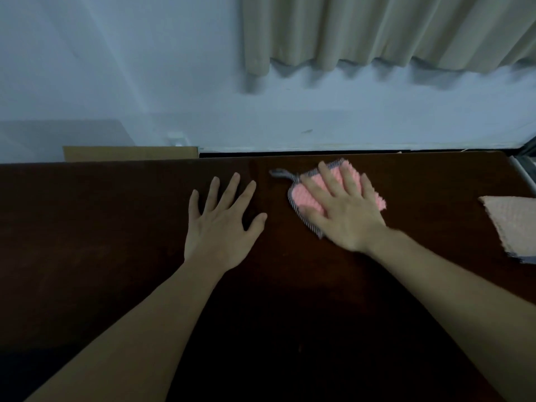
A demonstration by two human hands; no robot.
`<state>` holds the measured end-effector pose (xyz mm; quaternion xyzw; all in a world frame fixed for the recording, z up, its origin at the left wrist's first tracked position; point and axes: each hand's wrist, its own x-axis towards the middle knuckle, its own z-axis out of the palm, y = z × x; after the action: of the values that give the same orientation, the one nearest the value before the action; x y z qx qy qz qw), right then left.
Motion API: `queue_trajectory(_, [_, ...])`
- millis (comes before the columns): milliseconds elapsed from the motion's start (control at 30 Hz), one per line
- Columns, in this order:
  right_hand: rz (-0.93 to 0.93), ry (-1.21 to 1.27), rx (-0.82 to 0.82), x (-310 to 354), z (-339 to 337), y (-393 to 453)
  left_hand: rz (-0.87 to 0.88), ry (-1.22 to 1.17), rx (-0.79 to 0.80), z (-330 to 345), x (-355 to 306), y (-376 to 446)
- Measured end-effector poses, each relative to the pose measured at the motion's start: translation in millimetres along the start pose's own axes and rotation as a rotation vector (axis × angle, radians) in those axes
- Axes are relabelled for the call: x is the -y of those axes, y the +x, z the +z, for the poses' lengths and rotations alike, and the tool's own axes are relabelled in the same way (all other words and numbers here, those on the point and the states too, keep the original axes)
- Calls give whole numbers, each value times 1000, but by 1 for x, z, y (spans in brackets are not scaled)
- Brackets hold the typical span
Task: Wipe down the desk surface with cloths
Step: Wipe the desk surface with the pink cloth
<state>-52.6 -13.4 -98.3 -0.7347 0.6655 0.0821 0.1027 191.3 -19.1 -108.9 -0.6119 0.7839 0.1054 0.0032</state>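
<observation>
A: Right hand (345, 207) flat, fingers spread, pressing the pink cloth (311, 195) onto the dark counter (116, 227) near its far edge, likely mid-wipe.

B: Left hand (222, 219) lies open on bare wood, probably bracing. Open room stretches leftward; a second cloth (513, 224) sits at the right edge.

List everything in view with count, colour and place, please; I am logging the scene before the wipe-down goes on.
pink cloth: one, pink with grey striped edging and a grey loop, far middle of the desk, under the right hand
folded cloth: one, pale peach, desk's right edge, partly out of frame
desk: one, dark brown, fills the lower frame
cardboard piece: one, tan, behind the desk, left
curtain: one, beige, upper right
wall: pale, behind
left hand: flat, fingers spread, on bare desk
right hand: flat, presses the pink cloth
</observation>
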Motion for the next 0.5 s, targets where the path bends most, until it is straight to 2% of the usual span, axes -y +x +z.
queue_trajectory(133, [87,14,-29,1,-9,47,-2,6,4,0,0,1])
queue_trajectory(233, [118,47,-14,6,-10,50,1,3,-7,1,-1,-1])
queue_trajectory(500, [8,46,34,25,13,-65,12,12,8,-2,0,0])
